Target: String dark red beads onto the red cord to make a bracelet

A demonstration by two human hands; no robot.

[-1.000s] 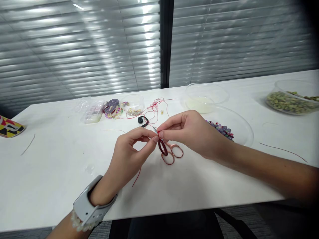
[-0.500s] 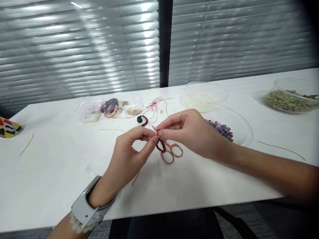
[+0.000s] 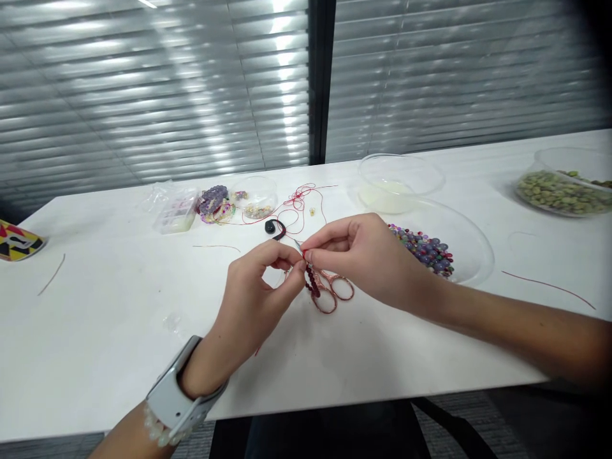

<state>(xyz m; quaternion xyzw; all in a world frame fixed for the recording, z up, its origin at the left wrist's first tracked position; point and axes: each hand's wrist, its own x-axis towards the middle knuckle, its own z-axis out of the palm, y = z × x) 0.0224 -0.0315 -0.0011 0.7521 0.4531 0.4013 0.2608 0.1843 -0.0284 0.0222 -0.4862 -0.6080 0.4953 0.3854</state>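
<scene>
A loop of dark red beads (image 3: pixel 313 282) hangs between my hands above the white table. My left hand (image 3: pixel 261 287) pinches the top of the loop between thumb and fingertips. Right beside it, my right hand (image 3: pixel 361 255) is closed in a pinch on red thread (image 3: pixel 305 252) at the beads' upper end. The fingertips of both hands nearly meet, and the exact spot they hold is partly covered. Beneath the beads lie copper-coloured scissors (image 3: pixel 340 287), handles toward me, blades mostly hidden by my hands.
Behind my right hand a clear dish (image 3: pixel 471 255) holds purple and red beads. Further back are a tangle of red thread (image 3: pixel 299 199), a black curved object (image 3: pixel 277 228), a clear tub (image 3: pixel 401 175) and strung purple beads (image 3: pixel 213 201). A bowl of green pods (image 3: pixel 559 191) stands far right.
Both hands stay pinched together in nearly the same place. The bead loop has turned and looks narrower now. The whole view has shifted slightly.
</scene>
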